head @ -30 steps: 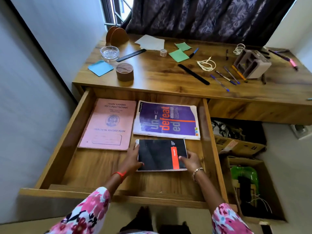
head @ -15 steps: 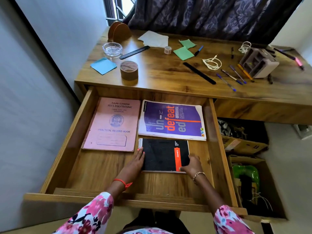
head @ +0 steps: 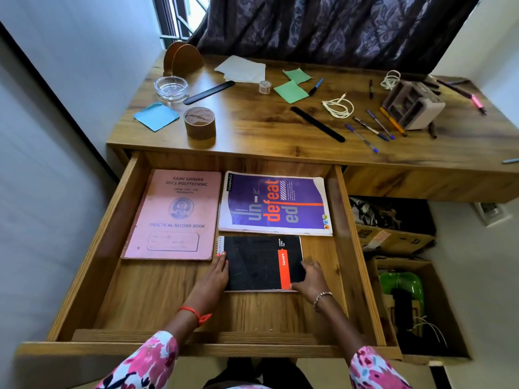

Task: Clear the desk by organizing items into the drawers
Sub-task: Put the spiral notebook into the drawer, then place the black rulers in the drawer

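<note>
The wooden drawer (head: 92,256) is pulled out wide under the desk (head: 252,130). Inside lie a pink record book (head: 174,214), a purple notebook (head: 275,204) and, nearer to me, a black spiral pad (head: 258,262) with an orange stripe. My left hand (head: 214,276) lies flat against the pad's left edge, fingers straight. My right hand (head: 310,279) touches the pad's lower right corner with its fingertips. The pad rests flat on the drawer floor; neither hand lifts it.
On the desk lie a blue sticky pad (head: 156,116), a brown tape roll (head: 199,126), a glass ashtray (head: 170,87), green notes (head: 290,91), white papers (head: 243,69), black rulers (head: 317,123), a white cable (head: 338,106), several pens (head: 373,129) and a grey organiser (head: 412,105). Open boxes (head: 398,279) stand at right.
Both hands nudged the black pad a little farther into the drawer, up under the purple notebook. My view rose and tilted slightly.
</note>
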`<state>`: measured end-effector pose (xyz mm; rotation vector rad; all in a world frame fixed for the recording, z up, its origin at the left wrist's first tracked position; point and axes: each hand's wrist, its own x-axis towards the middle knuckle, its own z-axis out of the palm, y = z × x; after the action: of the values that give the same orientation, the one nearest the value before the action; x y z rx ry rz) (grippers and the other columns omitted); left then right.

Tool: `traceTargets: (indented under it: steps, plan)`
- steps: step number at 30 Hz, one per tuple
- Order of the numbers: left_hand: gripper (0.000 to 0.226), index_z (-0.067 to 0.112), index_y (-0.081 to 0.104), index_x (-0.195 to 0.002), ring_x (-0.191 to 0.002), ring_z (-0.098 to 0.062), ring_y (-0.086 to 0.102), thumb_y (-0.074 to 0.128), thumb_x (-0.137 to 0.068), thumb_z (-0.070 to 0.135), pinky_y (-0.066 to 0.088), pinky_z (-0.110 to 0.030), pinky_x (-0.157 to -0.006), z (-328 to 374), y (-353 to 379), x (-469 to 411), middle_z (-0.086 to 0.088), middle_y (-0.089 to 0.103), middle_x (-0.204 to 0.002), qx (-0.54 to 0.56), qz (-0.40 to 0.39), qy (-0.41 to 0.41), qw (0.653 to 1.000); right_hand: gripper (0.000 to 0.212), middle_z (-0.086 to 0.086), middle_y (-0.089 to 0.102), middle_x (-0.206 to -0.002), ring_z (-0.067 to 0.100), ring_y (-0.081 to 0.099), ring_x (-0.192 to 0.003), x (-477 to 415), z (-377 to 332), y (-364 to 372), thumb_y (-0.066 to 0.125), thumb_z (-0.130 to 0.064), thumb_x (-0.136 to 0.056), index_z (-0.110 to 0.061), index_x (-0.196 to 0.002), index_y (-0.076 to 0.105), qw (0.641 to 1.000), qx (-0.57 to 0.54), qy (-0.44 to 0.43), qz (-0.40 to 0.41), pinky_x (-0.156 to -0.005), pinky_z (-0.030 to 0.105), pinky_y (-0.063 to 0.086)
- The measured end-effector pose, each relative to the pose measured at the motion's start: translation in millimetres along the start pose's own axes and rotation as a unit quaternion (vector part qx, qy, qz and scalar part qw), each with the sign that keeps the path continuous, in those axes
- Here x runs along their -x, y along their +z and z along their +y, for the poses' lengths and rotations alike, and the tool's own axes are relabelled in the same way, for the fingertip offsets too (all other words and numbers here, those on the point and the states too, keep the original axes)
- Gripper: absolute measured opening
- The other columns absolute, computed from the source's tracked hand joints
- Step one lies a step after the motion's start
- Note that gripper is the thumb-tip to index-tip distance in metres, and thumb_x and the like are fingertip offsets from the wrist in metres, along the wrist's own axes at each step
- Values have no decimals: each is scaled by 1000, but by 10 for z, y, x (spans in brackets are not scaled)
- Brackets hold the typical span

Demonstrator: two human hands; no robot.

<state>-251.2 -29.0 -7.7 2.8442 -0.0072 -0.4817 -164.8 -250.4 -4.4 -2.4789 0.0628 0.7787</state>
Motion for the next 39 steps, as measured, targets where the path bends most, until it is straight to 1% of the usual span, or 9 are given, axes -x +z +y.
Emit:
traceTargets:
  steps: [7,12,16,18,24,27,33,37,39]
  plan:
    - [71,4,11,-146,-146,-22,6,54,-92,19,9,-28,-118,10,-154,-155,-11,8,-157,42,-1,21,999,53,14,40,-141,27,42,-129,-94,1,-269,66,-11,-83,-6,-131,45,998,-46,-30,38,-105,33,40]
    - [59,4,36,-138,-140,-23,27,62,-87,22,24,-30,-115,142,-502,-616,-11,30,-148,96,106,54,988,27,16,63,-115,24,59,-103,-393,-156,-762,62,-11,-85,-2,-110,62,983,-86,-84,140,-88,30,48]
    - [65,3,30,-142,-145,-29,11,58,-90,28,10,-34,-118,244,-927,-1247,-15,18,-154,70,158,72,982,16,18,70,-93,25,63,-81,-757,-426,-1277,58,-11,-88,-1,-94,68,958,-106,-140,225,-67,27,45]
    - [70,10,21,-146,-146,-27,-1,55,-90,36,3,-39,-118,269,-1151,-1587,-11,6,-158,42,166,68,983,17,20,70,-92,31,64,-85,-974,-588,-1531,57,-10,-88,2,-90,69,947,-105,-161,258,-74,35,51]
    - [62,30,13,-148,-145,-24,-10,40,-94,45,-1,-53,-114,228,-1600,-2455,-2,-6,-159,9,90,21,996,22,21,60,-117,32,57,-107,-1662,-1016,-2125,56,-8,-87,3,-104,65,938,-64,-179,291,-83,25,41]
    - [55,35,9,-147,-146,-26,-9,33,-98,41,-1,-56,-113,165,-1559,-2592,-4,-8,-159,3,50,5,999,36,20,52,-129,32,48,-121,-1938,-1108,-2266,56,-13,-89,2,-121,55,948,-40,-163,269,-98,31,39]
    - [53,36,8,-147,-145,-27,-10,31,-99,37,-3,-54,-114,137,-1490,-2601,-3,-9,-158,-1,70,6,997,55,22,37,-143,37,35,-132,-2392,-1196,-2431,53,-20,-91,-1,-139,33,971,85,-109,195,-109,41,31]
    - [55,36,7,-147,-145,-26,-11,33,-99,38,-4,-53,-114,121,-1470,-2616,-3,-11,-158,1,64,4,998,44,20,42,-140,39,37,-129,-2504,-1173,-2405,59,-19,-88,-1,-127,48,967,104,-87,218,-102,46,36]
    - [55,37,7,-146,-145,-25,-11,34,-98,38,-5,-52,-114,113,-1465,-2630,-2,-11,-158,6,64,-1,998,39,22,54,-128,38,48,-121,-2500,-1167,-2376,64,-16,-84,4,-116,56,967,70,-92,228,-96,43,42]
